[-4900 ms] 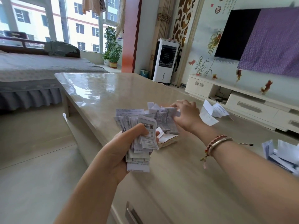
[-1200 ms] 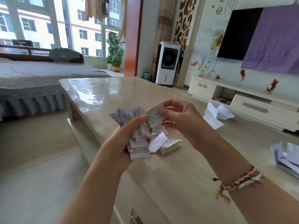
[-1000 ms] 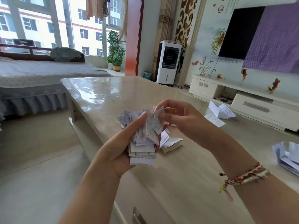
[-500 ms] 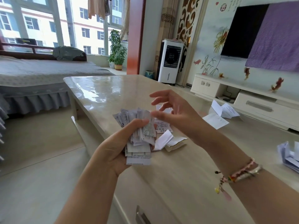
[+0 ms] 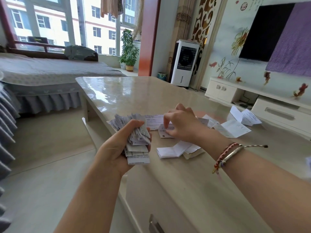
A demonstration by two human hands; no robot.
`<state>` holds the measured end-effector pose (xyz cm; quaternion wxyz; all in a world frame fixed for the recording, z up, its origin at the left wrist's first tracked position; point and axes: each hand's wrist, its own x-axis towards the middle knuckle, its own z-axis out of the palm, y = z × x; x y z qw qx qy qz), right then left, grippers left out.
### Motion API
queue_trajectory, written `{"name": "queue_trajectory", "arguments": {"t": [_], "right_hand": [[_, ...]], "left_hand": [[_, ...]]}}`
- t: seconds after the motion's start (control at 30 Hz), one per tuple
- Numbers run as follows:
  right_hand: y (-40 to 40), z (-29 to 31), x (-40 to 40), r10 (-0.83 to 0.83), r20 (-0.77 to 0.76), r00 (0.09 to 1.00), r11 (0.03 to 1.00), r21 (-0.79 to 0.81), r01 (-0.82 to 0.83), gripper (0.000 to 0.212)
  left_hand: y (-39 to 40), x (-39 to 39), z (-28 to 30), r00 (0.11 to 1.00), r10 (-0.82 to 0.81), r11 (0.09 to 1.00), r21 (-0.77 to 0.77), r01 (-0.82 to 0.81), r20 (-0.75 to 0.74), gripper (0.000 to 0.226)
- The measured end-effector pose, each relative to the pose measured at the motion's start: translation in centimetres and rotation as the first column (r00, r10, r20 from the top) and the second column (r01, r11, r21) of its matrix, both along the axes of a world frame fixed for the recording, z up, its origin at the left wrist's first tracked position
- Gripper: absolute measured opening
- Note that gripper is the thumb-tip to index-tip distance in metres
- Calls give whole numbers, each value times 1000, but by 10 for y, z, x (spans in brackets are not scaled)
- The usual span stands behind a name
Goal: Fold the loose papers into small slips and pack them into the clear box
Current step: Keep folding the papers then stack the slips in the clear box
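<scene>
Half a second ago the right hand (image 5: 180,125) hovered above the counter (image 5: 185,190) with fingers spread and holding nothing; now it has dropped onto a printed slip (image 5: 165,131) lying flat there, fingers curled down, forefinger and thumb on the paper's near edge; whether that grip has closed on the slip or only touches it cannot be told. The left hand (image 5: 117,148) keeps its grip clamped round the bundle of folded slips (image 5: 136,140), thumb across the top, just as before; the bundle is thick, uneven, its thin printed leaves fanning out raggedly at the top and stacked in square ends below.

The counter is glossy, pale, marble-patterned, with a rounded edge and a metal drawer handle (image 5: 154,223) nearest the camera; on the right wrist sit a red braided cord and a silvery bangle (image 5: 230,154). Just beside the bundle lies a blank white folded paper (image 5: 170,152), creased into flat panels, resting on a thin book-like pad; beyond the right hand, loose unfolded papers (image 5: 235,127) lie tented along their creases. The clear box is not visible.
</scene>
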<state>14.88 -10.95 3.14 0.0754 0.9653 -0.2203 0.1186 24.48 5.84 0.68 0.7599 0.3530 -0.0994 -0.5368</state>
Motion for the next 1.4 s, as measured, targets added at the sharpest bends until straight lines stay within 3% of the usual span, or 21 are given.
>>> {"name": "queue_trajectory", "arguments": {"t": [0.1,0.2,0.3,0.43,0.5,0.57,0.67,0.8,0.87,0.93,1.0,1.1,1.2,1.33,1.4], "right_hand": [[1,-1,3,-14,-29,999,999,40,15,33],[6,1,6,16,-61,998,1000,11,-15,39],[13,0,10,41,-111,993,993,-103,-53,32],[21,-5,15,27,-165,986,968,-242,-67,6],[24,-6,17,-4,-139,990,962,-270,-34,9],[24,-4,16,-25,-3,1000,965,-261,23,9],[23,14,1,-90,348,933,995,61,74,9],[32,48,-33,-269,653,708,840,519,-160,4],[41,53,-46,-358,672,648,702,651,-288,3],[48,47,-52,-375,643,668,593,720,-361,3],[53,39,-56,-337,636,694,555,730,-400,6],[54,34,-62,-266,665,697,605,679,-417,13],[51,32,-66,-266,686,677,659,642,-392,12],[45,25,-62,-238,802,548,815,472,-336,23],[46,23,-60,-184,828,530,822,425,-379,27]], "left_hand": [[0,-1,0,1000,-1,1000,-9,1,-22,18],[0,0,0,1000,-3,1000,-17,3,-27,9],[1,0,-1,999,6,1000,-21,-6,-37,10],[1,0,-1,999,-12,1000,-27,11,-39,13],[2,0,-1,999,3,1000,-14,-4,-47,9],[2,1,-4,999,22,1000,1,-22,-46,14],[1,3,-7,999,28,1000,16,-27,-34,16],[-1,3,-6,1000,0,1000,-2,0,-24,26],[-3,-2,-6,998,-65,997,-34,65,-13,33],[-5,-10,-4,985,-171,981,-96,171,9,39],[-7,-16,-3,975,-220,965,-143,221,19,49],[-10,-18,-5,984,-178,972,-156,177,6,46],[-13,-19,-6,995,-59,996,-55,64,84,51],[-13,-22,-6,992,50,998,22,-53,112,38],[-13,-22,-6,997,25,1000,6,-25,68,33]]}}
